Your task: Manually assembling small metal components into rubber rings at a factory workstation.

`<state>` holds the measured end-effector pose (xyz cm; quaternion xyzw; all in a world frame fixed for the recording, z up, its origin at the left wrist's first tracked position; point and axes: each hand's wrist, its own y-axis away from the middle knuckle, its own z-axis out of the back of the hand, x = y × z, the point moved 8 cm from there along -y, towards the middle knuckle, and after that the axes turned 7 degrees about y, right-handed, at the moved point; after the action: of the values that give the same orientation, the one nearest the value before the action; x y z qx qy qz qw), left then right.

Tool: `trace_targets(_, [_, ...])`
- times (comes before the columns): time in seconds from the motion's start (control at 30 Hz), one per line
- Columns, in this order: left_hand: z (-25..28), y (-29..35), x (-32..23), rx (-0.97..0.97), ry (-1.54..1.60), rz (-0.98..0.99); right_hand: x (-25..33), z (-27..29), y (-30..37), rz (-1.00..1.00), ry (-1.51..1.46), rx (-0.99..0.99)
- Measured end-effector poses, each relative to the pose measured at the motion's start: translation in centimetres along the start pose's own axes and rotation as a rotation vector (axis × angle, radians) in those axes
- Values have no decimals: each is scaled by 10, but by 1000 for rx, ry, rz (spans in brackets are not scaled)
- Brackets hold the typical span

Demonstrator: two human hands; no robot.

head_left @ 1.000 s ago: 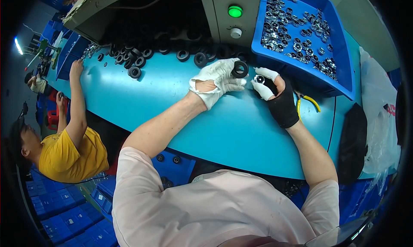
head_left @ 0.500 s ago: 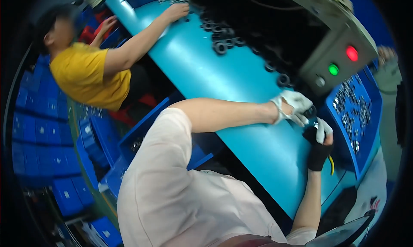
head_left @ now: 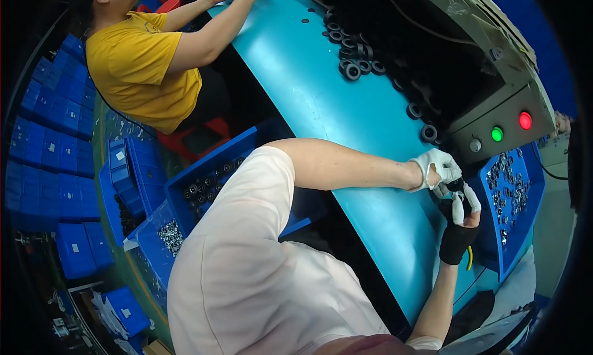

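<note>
My left hand (head_left: 440, 171), in a white glove, is closed at the right side of the blue-green worktop. Its fingertips are on a small dark round part (head_left: 456, 185), mostly hidden by the fingers. My right hand (head_left: 461, 222) wears a black fingerless wrap and white finger covers. Its bent fingers meet the left ones and close on the same part from the near side. Black rings (head_left: 428, 133) lie on the worktop just beyond my left hand. Beside my right hand stands a blue bin (head_left: 501, 256) of small shiny metal pieces.
A grey machine housing (head_left: 488, 117) with red and green lamps stands beyond my hands. More black rings (head_left: 351, 71) line its dark opening. A co-worker in a yellow shirt (head_left: 139, 71) works at the far left. Blue bins (head_left: 244, 142) of parts stand left of the worktop.
My view has shifted, so the scene sits differently. My hands stay together on the dark part, with the right fingers now bent closer around it. The co-worker's hands have come together.
</note>
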<state>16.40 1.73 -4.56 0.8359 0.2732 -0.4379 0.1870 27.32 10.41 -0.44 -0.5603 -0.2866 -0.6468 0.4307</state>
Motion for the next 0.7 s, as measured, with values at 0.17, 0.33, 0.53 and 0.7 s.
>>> trace_targets(0.17, [-6,4,-6,59,-134,-111,9,3,-7,184,172,-27])
trace_targets(0.33, [-7,5,0,53,-73,-33,7,1,-6,182,276,-38])
trace_targets(0.53, [-11,8,-3,78,-67,-78,16,0,-4,238,334,-38])
trace_targets(0.7, [-12,11,-7,93,-78,-95,13,-2,-6,199,255,-86])
